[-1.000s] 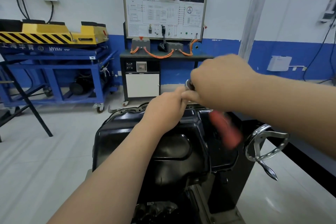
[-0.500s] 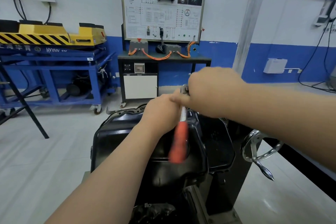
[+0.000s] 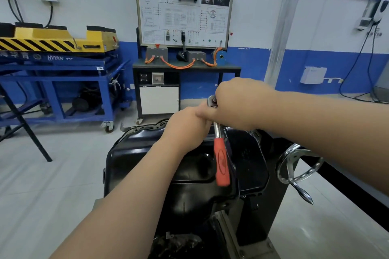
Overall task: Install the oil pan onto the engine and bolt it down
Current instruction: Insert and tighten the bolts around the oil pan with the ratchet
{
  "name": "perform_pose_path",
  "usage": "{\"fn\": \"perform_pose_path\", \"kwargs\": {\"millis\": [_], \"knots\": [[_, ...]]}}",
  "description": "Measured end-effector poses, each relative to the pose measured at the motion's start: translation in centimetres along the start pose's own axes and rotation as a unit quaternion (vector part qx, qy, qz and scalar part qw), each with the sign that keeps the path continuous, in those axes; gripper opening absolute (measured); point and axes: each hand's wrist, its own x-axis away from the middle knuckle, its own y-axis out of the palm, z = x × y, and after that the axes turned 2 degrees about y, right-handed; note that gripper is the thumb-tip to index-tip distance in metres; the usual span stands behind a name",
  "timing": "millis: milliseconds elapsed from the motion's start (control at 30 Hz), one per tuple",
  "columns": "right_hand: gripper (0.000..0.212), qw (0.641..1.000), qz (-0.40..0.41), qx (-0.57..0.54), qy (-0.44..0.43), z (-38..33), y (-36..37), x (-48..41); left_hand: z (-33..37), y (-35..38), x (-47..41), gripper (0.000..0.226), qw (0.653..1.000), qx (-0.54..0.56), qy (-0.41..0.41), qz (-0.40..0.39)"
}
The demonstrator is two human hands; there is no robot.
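the oil pan (image 3: 147, 164) lies right in front of you, under both forearms, and everything here is placed from it. at its far edge your right hand (image 3: 237, 107) is curled over the head of the ratchet (image 3: 221, 166), whose orange handle lies free across the top of the pan, pointing back at you. your left hand (image 3: 187, 128) is touching the right, over the same far edge, fingers curled. what they grip is hidden, so i cannot tell whether they hold the socket or nothing. the bolt is hidden too.

the main risk, as i judge it, is a cross-threaded bolt: you are turning from the head with no sight of the hole, and a tilted socket would bite wrong. the unheld handle could swing and strike the pan or your left wrist. if the socket slips, your knuckles would meet the pan's rim. right of the pan, the chrome handwheel (image 3: 299, 166) stands near your right forearm, and a wide swing could catch it.
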Motion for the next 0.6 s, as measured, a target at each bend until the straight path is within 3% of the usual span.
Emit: {"fn": "perform_pose_path", "kwargs": {"millis": [67,133,167,233,300,333,400,433,500,600], "knots": [[0.049,0.974,0.046,0.175,-0.137,0.9,-0.9,-0.1,-0.1,0.0,0.0,0.010,1.000,0.002,0.019,0.003],[0.017,0.897,0.098,0.323,-0.288,1.7,-2.3,-0.6,0.2,0.0,0.1,0.016,0.999,0.010,0.032,0.028],[0.009,0.877,0.104,0.340,-0.325,1.7,-2.7,-0.7,0.2,0.1,0.1,0.020,0.999,0.017,0.029,0.038],[0.038,0.893,0.096,0.305,-0.317,1.0,-2.6,-0.7,0.2,0.2,0.1,0.030,0.999,0.016,0.013,0.047],[0.057,0.936,0.120,0.240,-0.226,-0.1,-1.7,-0.5,0.0,0.1,0.1,0.031,0.999,0.028,-0.004,0.047],[0.055,0.965,0.111,0.189,-0.145,-0.4,-1.3,-0.2,0.0,-0.1,0.1,0.026,0.998,0.043,-0.007,0.043],[0.027,0.996,-0.008,0.086,-0.008,-0.3,-0.6,0.0,0.1,-0.5,0.1,0.015,1.000,0.025,-0.002,0.014],[0.024,0.997,-0.025,0.073,-0.001,-0.2,-0.3,0.2,0.3,-0.5,0.2,0.015,1.000,0.002,0.001,-0.009],[0.014,0.990,-0.013,0.132,-0.052,-0.3,-0.2,0.5,0.2,-0.5,0.3,0.015,1.000,0.004,0.011,-0.018],[0.054,0.912,0.111,0.290,-0.269,1.0,-0.8,-0.3,0.1,-0.4,0.3,0.032,0.999,0.021,0.016,0.025]]}}
